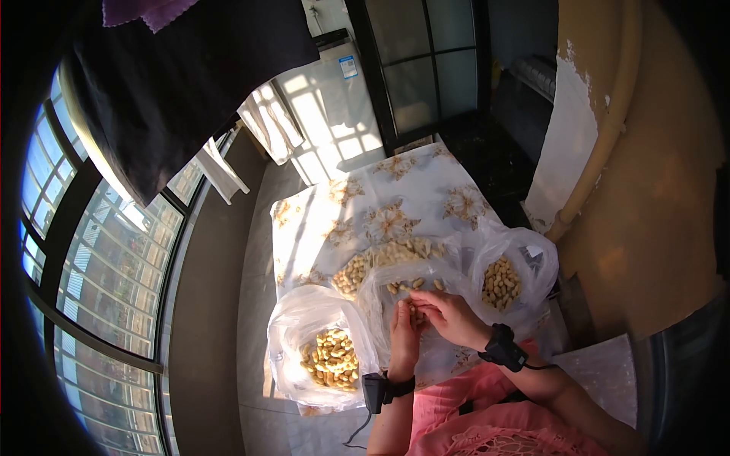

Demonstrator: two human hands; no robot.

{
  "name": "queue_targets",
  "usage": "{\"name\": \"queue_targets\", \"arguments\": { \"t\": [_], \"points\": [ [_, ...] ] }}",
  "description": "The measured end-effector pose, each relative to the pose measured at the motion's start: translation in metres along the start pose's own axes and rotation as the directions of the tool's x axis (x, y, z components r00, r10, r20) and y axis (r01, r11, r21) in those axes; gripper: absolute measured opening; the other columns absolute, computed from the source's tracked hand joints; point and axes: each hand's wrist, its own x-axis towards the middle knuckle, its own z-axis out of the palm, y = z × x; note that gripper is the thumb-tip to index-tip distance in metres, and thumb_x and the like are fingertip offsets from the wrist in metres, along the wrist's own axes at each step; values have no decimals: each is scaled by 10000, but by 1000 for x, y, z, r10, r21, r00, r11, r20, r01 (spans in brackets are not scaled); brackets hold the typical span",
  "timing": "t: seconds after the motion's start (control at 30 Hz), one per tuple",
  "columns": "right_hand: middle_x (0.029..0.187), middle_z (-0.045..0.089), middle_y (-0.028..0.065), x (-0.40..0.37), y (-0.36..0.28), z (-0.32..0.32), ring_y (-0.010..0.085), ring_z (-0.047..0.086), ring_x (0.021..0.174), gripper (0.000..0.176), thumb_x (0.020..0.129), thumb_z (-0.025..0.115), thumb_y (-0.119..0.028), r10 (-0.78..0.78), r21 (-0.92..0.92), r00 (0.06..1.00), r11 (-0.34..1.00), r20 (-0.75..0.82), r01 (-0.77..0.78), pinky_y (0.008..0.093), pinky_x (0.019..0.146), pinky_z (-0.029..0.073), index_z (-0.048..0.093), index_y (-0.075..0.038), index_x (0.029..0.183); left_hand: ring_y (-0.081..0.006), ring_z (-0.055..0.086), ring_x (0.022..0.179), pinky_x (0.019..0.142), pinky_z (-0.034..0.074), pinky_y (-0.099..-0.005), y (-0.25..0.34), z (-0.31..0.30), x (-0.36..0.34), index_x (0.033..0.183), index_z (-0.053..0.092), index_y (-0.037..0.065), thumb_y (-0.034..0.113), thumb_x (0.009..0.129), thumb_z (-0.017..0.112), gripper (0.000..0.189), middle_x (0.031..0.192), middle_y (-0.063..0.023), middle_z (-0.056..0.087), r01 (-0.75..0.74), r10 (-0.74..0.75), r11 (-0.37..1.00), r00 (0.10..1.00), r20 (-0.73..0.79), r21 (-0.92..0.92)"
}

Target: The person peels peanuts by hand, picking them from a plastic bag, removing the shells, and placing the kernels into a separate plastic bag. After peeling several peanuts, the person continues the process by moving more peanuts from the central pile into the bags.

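Note:
My left hand (404, 339) and my right hand (450, 317) meet over the middle clear plastic bag (372, 300). Unshelled peanuts (415, 313) show between the hands, and the left fingers curl around them. The right fingers are pinched together at the left fingertips, on what looks like a peanut, partly hidden. Several loose peanuts (417, 283) lie in the middle bag just beyond my fingers. To the left stands an open plastic bag (285, 323) with sunlit peanuts (332, 360) at its bottom. On the right another open bag (536, 262) holds more peanuts (501, 283).
A larger heap of peanuts (353, 275) in clear plastic lies behind the middle bag. All rest on a table with a flowered white cloth (312, 228). Dark cloth (190, 83) hangs at upper left, near barred windows (114, 258). A pipe (608, 144) runs along the right wall.

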Motion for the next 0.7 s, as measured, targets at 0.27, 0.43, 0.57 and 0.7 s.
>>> {"name": "queue_targets", "arguments": {
  "t": [0.27,0.43,0.57,0.7],
  "points": [
    [1011,692,97,-4,-3,-13,182,704,901,299,889,659,17,-5,-82,997,997,-78,-1,281,770,560,635,-20,1185,-128,612,702,550,441,-249,11,11,-11,1140,622,68,337,1062,439,335,902,-27,675,76,-80,996,992,-98,-42],
    [985,682,83,-13,2,-6,165,695,861,336,856,729,-31,40,-32,998,999,-43,-41,277,744,553,641,-30,1180,-83,601,701,526,413,-211,9,16,-16,1128,631,70,315,1054,476,299,902,-7,675,32,-26,998,993,-119,50],
    [982,645,81,-17,5,-3,173,667,852,319,874,707,-24,47,-13,996,999,-74,-48,284,746,547,638,-27,1185,-39,564,682,532,402,-190,8,14,-23,1135,637,60,291,1045,512,278,846,36,648,26,-12,973,998,-60,229],
    [991,610,88,-21,20,-5,197,649,890,258,916,647,-4,33,-71,999,997,-1,-33,294,758,547,628,-20,1173,-34,535,647,531,389,-181,8,9,-28,1162,633,52,249,1030,553,251,803,45,621,-25,27,940,1000,-2,340]
  ]
}}
